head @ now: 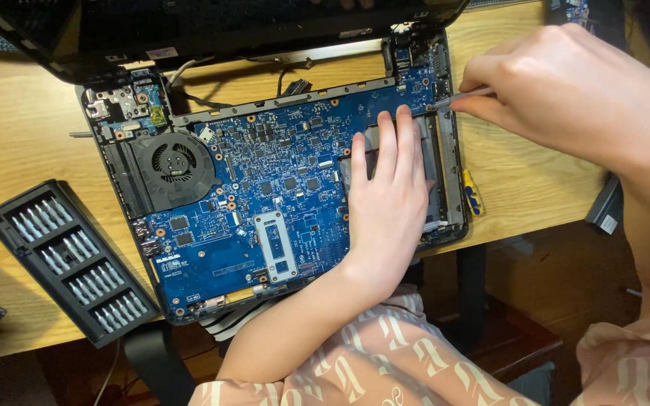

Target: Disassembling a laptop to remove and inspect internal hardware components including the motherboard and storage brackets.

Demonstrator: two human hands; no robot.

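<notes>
Wooden worktop (24, 128): carries everything listed; pale grain, lit from above.

Opened laptop (445, 195): base shell with cover off, lying across the worktop's near edge, dark lid (189, 30) folded back at the far side.

Blue circuit board (265, 173): fills the shell; round black fan (173, 162) at its left.

Black bit tray (69, 259): left of the laptop, rows of silver bits, untouched.

Left hand (387, 203): laid flat, fingers spread and together pointing away, pressing down on the grey drive bay at the board's right; it pinches nothing. Forearm comes up from below in a patterned pink sleeve.

Right hand (566, 90): arched in from the right, grip pressed together around a thin silver screwdriver (464, 96), pinching its shaft.

Screwdriver tip: meets the shell's upper right corner, beside the drive bay. Judged best worked with the shaft square to the screw, steady downward pressure, and the flat hand holding the laptop from shifting.
</notes>
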